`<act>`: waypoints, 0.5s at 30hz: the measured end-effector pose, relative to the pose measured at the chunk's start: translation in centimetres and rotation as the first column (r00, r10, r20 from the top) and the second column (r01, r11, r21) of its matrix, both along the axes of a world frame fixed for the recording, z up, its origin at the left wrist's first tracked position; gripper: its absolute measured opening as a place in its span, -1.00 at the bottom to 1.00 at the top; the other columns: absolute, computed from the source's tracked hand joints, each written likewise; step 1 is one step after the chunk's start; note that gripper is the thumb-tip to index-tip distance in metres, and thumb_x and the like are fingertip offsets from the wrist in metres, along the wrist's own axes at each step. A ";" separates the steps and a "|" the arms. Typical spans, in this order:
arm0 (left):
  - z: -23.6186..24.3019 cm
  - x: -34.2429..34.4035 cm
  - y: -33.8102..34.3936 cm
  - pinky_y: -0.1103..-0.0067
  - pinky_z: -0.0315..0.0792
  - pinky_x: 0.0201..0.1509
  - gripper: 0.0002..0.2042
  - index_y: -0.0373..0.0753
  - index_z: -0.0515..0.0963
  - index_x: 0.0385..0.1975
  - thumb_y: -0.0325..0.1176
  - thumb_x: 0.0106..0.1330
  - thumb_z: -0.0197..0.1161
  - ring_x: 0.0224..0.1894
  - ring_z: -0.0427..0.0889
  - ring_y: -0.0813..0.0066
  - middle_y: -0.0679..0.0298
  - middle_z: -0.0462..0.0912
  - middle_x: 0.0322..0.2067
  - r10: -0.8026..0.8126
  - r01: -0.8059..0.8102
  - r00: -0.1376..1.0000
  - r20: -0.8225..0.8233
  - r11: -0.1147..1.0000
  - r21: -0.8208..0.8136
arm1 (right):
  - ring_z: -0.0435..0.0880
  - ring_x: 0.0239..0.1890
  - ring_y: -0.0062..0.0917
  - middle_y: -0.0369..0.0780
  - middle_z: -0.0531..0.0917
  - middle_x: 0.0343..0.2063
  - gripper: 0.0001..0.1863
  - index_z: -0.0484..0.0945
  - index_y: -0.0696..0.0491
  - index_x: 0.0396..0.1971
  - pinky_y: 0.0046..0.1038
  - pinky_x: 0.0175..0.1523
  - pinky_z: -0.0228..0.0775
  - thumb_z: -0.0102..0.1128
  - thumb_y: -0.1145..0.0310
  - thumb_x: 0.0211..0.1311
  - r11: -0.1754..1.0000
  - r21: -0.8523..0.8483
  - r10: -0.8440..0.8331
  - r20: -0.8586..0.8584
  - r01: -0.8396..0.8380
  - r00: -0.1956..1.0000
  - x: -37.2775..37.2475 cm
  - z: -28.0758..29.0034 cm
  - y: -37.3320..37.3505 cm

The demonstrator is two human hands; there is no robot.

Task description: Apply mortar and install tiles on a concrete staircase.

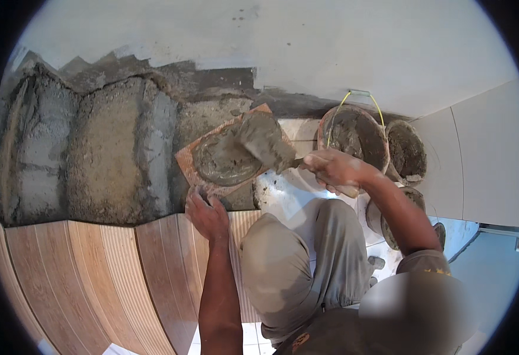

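My left hand (209,216) grips the lower edge of an orange-backed tile (185,158), which is tilted over the rough cement at the middle. Grey wet mortar (224,163) lies spread on the tile's back. My right hand (336,171) is closed on the wooden handle of a trowel (265,145), whose blade is coated in mortar and rests on or just over the tile's right part; I cannot tell if they touch. Just right of the trowel stands a bucket (379,154) of mortar with a yellow handle.
Rough cement steps (105,151) run left, with wood-look tiles (76,272) along their near side. More buckets (413,145) with dark contents stand at the right. A pale wall (271,47) bounds the far side, large tiles (478,154) the right. My bent legs are at bottom middle.
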State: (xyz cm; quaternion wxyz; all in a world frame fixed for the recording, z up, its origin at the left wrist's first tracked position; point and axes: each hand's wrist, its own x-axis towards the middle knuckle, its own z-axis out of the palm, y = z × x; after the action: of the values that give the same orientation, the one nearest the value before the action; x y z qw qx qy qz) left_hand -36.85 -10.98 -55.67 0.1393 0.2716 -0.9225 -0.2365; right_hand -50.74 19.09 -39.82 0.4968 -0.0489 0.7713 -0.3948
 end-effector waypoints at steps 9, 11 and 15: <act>-2.5 0.6 -0.6 0.09 0.24 0.30 -0.54 -0.34 0.42 0.16 -0.26 0.29 0.12 0.19 0.45 -0.13 -0.04 0.51 0.12 -0.006 -0.001 0.998 -0.068 0.996 -0.092 | 0.49 -0.68 -0.57 -0.33 0.48 -0.59 -0.34 0.53 0.05 0.01 -0.41 -0.60 0.41 -0.21 -0.30 0.53 0.866 -0.179 -0.404 0.301 0.467 0.864 3.5 -7.1 -3.0; -2.6 0.7 -0.3 0.10 0.25 0.31 -0.54 -0.34 0.42 0.16 -0.27 0.29 0.12 0.19 0.45 -0.13 -0.05 0.51 0.12 -0.001 -0.004 0.999 -0.047 0.996 -0.089 | 0.49 -0.68 -0.57 -0.33 0.48 -0.59 -0.36 0.53 0.04 0.03 -0.41 -0.60 0.41 -0.21 -0.27 0.54 0.897 -0.138 -0.365 0.308 0.421 0.878 3.2 -6.8 -4.2; -1.2 0.2 0.3 0.10 0.25 0.31 -0.55 -0.34 0.42 0.17 -0.28 0.30 0.12 0.18 0.44 -0.15 -0.06 0.51 0.10 -0.014 0.014 1.000 -0.024 1.000 0.005 | 0.48 -0.68 -0.58 -0.33 0.48 -0.59 -0.38 0.52 0.04 0.10 -0.42 -0.61 0.42 -0.20 -0.23 0.56 0.973 -0.119 -0.189 0.061 0.195 0.980 2.6 -6.8 -1.6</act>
State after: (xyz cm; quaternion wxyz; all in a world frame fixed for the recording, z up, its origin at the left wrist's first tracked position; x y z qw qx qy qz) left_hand -36.62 -10.68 -56.85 0.1477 0.2625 -0.9220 -0.2432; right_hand -48.17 17.54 -46.62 0.4709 0.0049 0.7339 -0.4894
